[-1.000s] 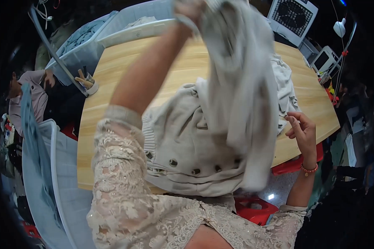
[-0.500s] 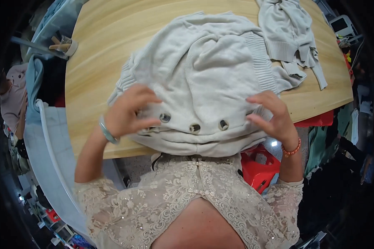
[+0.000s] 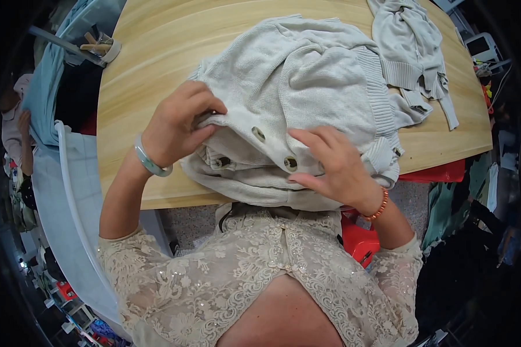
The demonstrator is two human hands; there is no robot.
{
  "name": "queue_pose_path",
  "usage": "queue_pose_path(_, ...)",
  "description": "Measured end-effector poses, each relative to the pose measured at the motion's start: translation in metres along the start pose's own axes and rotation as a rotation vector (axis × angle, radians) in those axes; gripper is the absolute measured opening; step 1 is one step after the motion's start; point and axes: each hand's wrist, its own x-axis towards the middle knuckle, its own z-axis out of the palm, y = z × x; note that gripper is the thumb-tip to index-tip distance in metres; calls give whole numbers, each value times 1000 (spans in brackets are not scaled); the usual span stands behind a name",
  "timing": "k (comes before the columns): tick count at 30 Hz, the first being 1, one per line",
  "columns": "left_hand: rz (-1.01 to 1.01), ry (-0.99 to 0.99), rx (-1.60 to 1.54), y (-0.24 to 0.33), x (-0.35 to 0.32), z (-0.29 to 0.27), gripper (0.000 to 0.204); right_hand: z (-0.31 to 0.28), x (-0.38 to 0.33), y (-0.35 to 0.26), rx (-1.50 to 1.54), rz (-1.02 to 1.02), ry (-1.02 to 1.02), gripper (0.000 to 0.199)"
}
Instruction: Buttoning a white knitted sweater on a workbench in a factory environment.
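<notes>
A soft pale grey knitted cardigan with round buttons [image 3: 295, 98] lies bunched on the light wooden table [image 3: 139, 63], hanging over the near edge. The left hand [image 3: 176, 124] pinches the button edge at 9 o'clock. The right hand [image 3: 336, 165] rests flat at 5 o'clock, fingers spread. It looks spread but not yet folded, perhaps. Another grey knitted top [image 3: 414, 49] waits at 2 o'clock.
</notes>
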Motion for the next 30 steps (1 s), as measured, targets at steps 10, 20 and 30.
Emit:
queue_pose_path(10, -96, 138, -37, -29, 21, -34, 27, -38, 16, 46, -89, 454, 75, 51)
queue_pose_path(20, 157, 581, 335, -35, 56, -18, 34, -167, 64, 132, -951, -21, 642, 46)
queue_pose_path(30, -192, 275, 270, -32, -47, 38, 43, -75, -83, 161, -798, 608, 150, 47)
